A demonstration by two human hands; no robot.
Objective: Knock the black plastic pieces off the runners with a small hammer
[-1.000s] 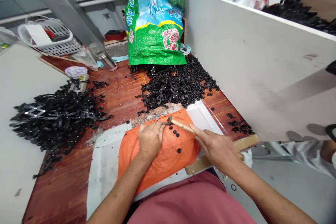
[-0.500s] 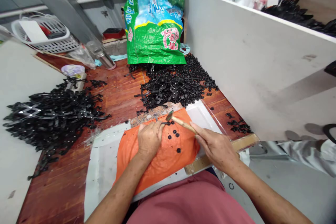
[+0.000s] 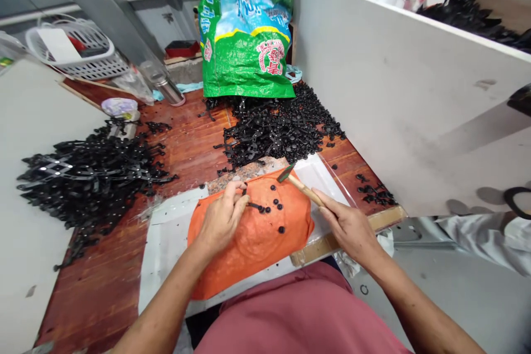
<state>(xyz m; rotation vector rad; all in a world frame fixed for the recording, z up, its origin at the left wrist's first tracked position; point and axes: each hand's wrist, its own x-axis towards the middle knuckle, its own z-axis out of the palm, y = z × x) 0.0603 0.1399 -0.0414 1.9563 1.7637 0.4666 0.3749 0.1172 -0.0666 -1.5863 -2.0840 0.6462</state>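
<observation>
My right hand (image 3: pixel 346 224) is closed around the wooden handle of a small hammer (image 3: pixel 305 190), its dark green head over the far right part of an orange cloth (image 3: pixel 232 265). My left hand (image 3: pixel 222 213) pinches a thin black linked part (image 3: pixel 254 206) between thumb and fingers, just above the cloth. The part's far end lies close to some small round black caps (image 3: pixel 277 203). Several more such caps are scattered on the cloth, one of them nearer to me. Part of the black piece is hidden behind my left fingers.
A pile of black parts (image 3: pixel 274 133) lies beyond the cloth, under a green and blue sack (image 3: pixel 249 61). Black lattice pieces (image 3: pixel 91 177) are heaped at left. A grey panel (image 3: pixel 406 105) stands on the right. A flask (image 3: pixel 169 90) and white basket (image 3: pixel 74 50) stand at back left.
My left hand has drawn back left and lifted the black part away from the stone block's edge. The hammer has moved slightly right, away from the left fingers.
</observation>
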